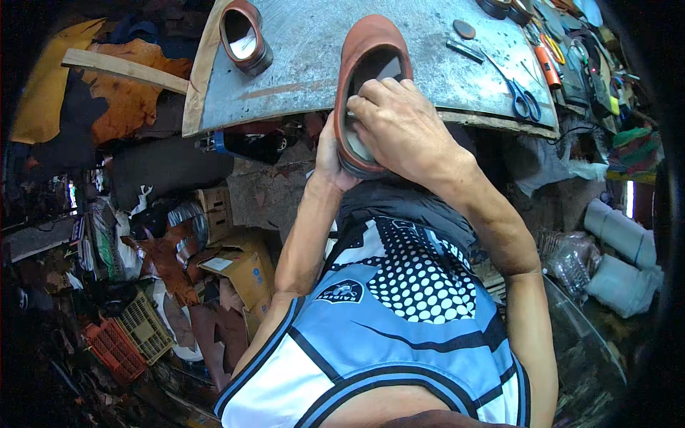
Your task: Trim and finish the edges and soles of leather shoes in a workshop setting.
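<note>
A reddish-brown leather shoe point(372, 37) is held over the table's near edge, toe pointing away and its opening facing up. My left hand point(330, 158) is closed around its heel end from the left and below. Into the opening reaches my right hand point(403, 121), fingers curled and tips hidden inside. Pale lining or an insole point(390, 70) shows ahead of those fingers; whether they grip it is hidden. A second brown shoe point(235, 28) stands on the table to the left, something white inside it.
The worn grey tabletop point(307, 64) carries blue-handled scissors point(524, 103), a dark-handled tool point(464, 51) and a round disc point(464, 28). More tools crowd its right side, including an orange-handled one point(548, 68). Leather pieces point(132, 78), cardboard boxes point(246, 271) and crates point(114, 349) lie left.
</note>
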The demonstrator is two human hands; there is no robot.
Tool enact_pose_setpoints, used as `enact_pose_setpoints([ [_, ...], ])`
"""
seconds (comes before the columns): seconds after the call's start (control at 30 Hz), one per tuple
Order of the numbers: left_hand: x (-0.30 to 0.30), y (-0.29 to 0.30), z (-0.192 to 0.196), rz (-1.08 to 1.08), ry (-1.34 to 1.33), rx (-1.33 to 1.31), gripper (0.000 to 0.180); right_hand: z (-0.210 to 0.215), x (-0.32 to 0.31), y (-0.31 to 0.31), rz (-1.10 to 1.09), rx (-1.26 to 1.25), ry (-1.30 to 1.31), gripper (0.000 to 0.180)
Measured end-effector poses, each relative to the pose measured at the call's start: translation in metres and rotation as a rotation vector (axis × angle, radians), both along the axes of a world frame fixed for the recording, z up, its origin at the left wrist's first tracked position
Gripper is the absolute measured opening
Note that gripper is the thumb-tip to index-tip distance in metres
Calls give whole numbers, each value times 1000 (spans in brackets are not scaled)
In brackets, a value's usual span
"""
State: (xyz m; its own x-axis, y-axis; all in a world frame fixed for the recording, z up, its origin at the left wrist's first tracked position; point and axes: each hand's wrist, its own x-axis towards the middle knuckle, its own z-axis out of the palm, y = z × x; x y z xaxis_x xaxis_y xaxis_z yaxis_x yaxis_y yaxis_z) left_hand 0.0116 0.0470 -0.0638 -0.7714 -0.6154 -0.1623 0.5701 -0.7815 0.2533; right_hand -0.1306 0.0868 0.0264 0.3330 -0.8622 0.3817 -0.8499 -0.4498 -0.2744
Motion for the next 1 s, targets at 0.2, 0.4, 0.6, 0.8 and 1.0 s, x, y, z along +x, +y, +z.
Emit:
enact_pose_setpoints([
  [0.2,-8,7,20,60,-357,-142,57,-4,-3,7,-82,187,24,18],
  [0.4,-8,5,11,-36,-363,-203,61,3,-18,36,-184,132,-27,8],
  [0.6,-15,9,16,30,-355,-189,58,2,-49,60,-336,25,-126,10],
  [0.8,-19,13,22,-17,-415,-273,59,-8,-70,72,-404,21,-191,9],
  [1.0,-23,20,19,-11,-477,-275,61,-13,-61,73,-17,275,-1592,8],
])
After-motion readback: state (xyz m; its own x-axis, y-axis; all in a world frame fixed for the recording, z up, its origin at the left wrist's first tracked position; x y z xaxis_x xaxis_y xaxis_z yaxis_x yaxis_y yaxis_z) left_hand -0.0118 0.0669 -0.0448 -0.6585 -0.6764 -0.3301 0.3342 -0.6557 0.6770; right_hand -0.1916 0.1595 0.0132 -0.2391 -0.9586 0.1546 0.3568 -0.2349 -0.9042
